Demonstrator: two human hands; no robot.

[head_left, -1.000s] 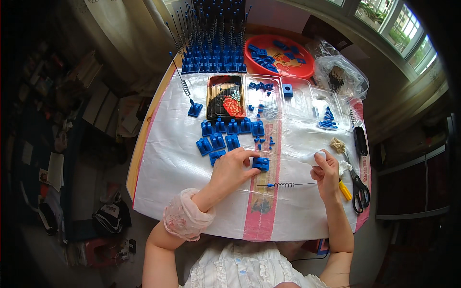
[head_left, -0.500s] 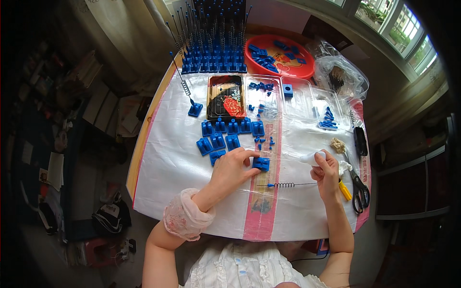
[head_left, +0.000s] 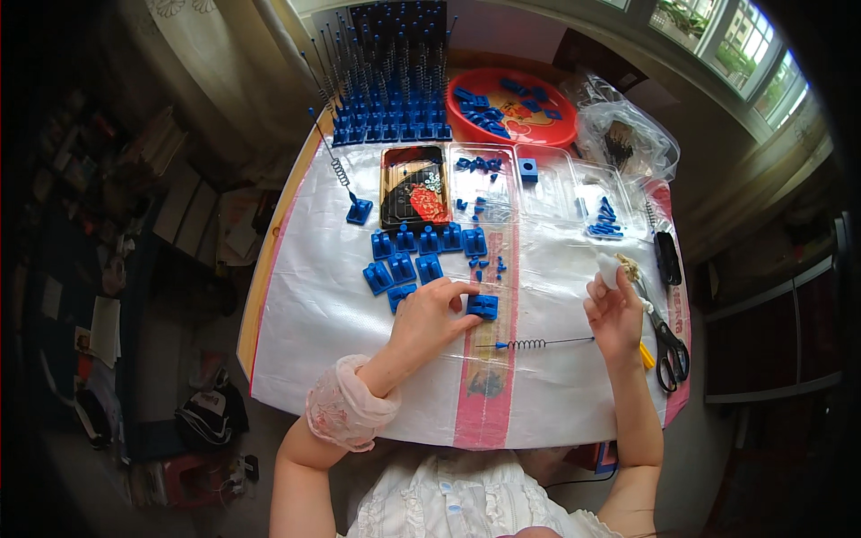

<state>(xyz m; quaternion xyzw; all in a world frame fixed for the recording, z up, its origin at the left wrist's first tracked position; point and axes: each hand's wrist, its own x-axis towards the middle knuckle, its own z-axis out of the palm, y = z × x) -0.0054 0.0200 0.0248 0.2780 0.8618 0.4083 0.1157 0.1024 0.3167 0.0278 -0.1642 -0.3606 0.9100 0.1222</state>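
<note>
My left hand (head_left: 429, 316) holds a small blue plastic base (head_left: 482, 307) on the table between thumb and index finger. My right hand (head_left: 615, 316) is raised at the right, its fingers round a small white squeeze bottle (head_left: 610, 269) that tilts up and leftward. Between the hands, nearer me, lies a thin black rod with a coiled spring (head_left: 527, 344) and a blue cone on its left part. Several matching blue bases (head_left: 429, 238) stand in rows just beyond my left hand. Tiny blue pieces (head_left: 500, 267) lie beyond the held base.
Many assembled spring rods on blue bases (head_left: 390, 125) crowd the far left. A red basin (head_left: 560, 134) holds more blue parts. Clear trays (head_left: 545, 211) and a black patterned tray (head_left: 387, 202) stand mid-table. Scissors (head_left: 665, 345) and a yellow-handled tool (head_left: 647, 357) lie at the right edge.
My right hand has moved right, away from the blue base, and the bottle has turned from pointing left to more upright. The left hand stays on the base.
</note>
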